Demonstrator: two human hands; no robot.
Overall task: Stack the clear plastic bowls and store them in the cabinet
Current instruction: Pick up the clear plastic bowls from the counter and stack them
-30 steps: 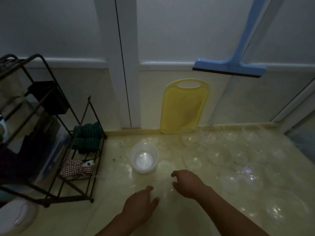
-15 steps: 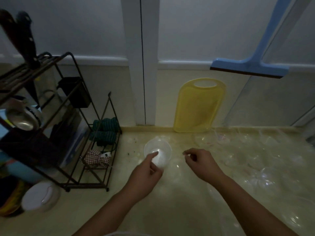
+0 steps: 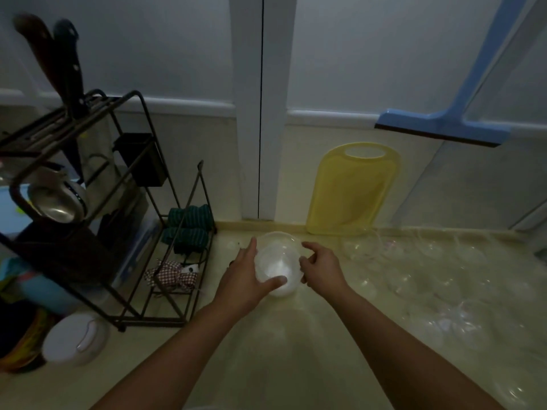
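Note:
A whitish stack of clear plastic bowls (image 3: pixel 284 287) stands on the pale counter near the back wall. My left hand (image 3: pixel 244 279) grips a clear bowl (image 3: pixel 273 257) between thumb and fingers, held tilted right over the stack's mouth. My right hand (image 3: pixel 321 266) is cupped beside the stack's right rim, fingers apart and touching its edge. Several loose clear bowls (image 3: pixel 414 279) lie spread over the counter to the right, hard to tell apart in the dim light.
A black wire rack (image 3: pixel 139 232) with knives, a metal bowl and green cloths stands at the left. A yellow cutting board (image 3: pixel 352 190) leans on the wall behind the stack. A blue squeegee (image 3: pixel 444 128) hangs upper right. A white lid (image 3: pixel 75 338) lies lower left.
Both hands moved forward from the near counter to the whitish stack. My left hand brought a clear bowl over it, and my right hand closed in on its right rim. The view shifted left.

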